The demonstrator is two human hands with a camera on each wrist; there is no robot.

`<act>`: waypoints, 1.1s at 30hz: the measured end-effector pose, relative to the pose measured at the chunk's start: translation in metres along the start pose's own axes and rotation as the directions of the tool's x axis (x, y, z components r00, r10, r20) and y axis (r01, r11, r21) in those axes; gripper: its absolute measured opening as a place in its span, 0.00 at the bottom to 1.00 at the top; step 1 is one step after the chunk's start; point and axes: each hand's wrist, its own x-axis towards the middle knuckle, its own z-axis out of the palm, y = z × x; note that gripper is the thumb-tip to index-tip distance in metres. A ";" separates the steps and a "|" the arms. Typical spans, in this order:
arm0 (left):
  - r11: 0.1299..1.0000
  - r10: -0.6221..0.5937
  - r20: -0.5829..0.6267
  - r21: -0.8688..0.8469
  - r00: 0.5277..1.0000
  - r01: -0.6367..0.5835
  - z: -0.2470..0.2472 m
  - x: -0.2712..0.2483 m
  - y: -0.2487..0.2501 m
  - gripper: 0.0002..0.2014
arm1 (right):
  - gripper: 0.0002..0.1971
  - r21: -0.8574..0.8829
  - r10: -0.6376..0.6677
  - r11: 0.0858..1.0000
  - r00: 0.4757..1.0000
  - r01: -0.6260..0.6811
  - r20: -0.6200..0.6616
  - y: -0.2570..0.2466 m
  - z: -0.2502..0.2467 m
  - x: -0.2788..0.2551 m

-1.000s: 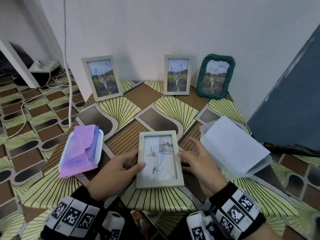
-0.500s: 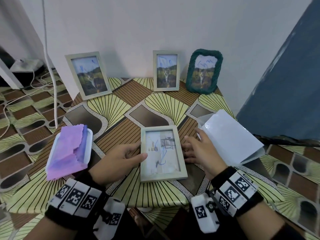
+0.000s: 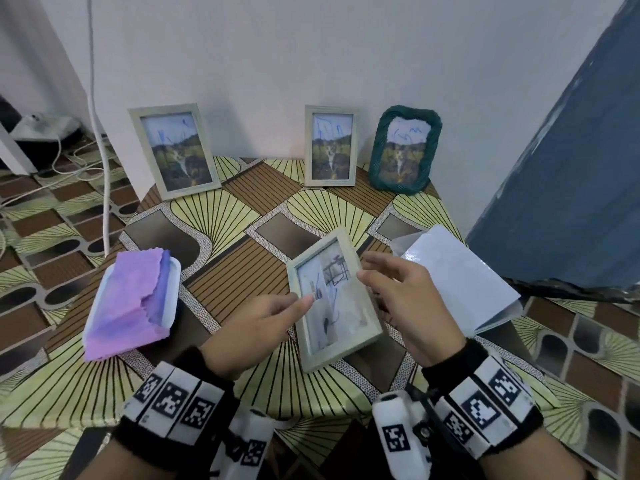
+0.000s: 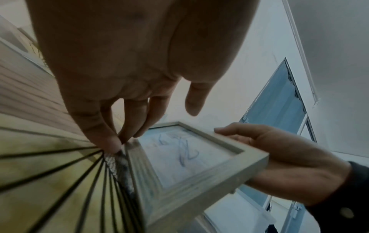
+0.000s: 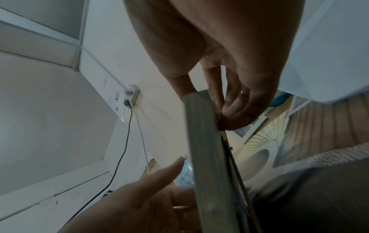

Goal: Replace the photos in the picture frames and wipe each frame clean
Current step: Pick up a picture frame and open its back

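A pale wooden picture frame [image 3: 341, 320] with blue scribbles on its glass is tilted, its right side raised off the patterned table [image 3: 221, 216]. My right hand [image 3: 381, 282] grips its right edge, thumb on the front rim and fingers behind, as the right wrist view shows at the frame's edge [image 5: 207, 157]. My left hand [image 3: 294, 303] has its straight fingers [image 4: 111, 141] touching the frame's low left edge [image 4: 137, 157], and the thumb hovers over the glass. Three more scribbled frames lean on the wall: a pale one [image 3: 175, 150], a smaller pale one [image 3: 330, 145] and a green woven one [image 3: 403, 150].
A folded purple cloth [image 3: 128, 299] lies over a white tray [image 3: 172, 271] at the left. White photo sheets in a clear holder [image 3: 457, 278] sit at the right, close to my right hand. A white cable [image 3: 100, 133] hangs beside the table's left side.
The frame lay flat between both hands; now my right hand has lifted its right side and turned it, while my left fingers stay at its left edge.
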 end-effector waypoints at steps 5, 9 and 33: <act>0.987 -0.060 0.075 -0.143 0.995 0.070 0.005 0.009 0.013 0.27 | 0.17 0.007 -0.131 0.991 0.980 0.131 0.147 -0.011 0.005 -0.009; 0.953 -0.049 0.072 -0.296 0.996 0.068 0.000 0.013 0.014 0.38 | 0.16 -0.110 -0.192 0.967 0.944 0.228 0.268 -0.013 0.014 -0.012; 0.919 0.191 -0.232 0.385 0.954 -0.090 -0.048 -0.033 -0.028 0.28 | 0.16 -0.535 -0.151 0.658 0.789 0.530 0.596 0.007 0.027 -0.002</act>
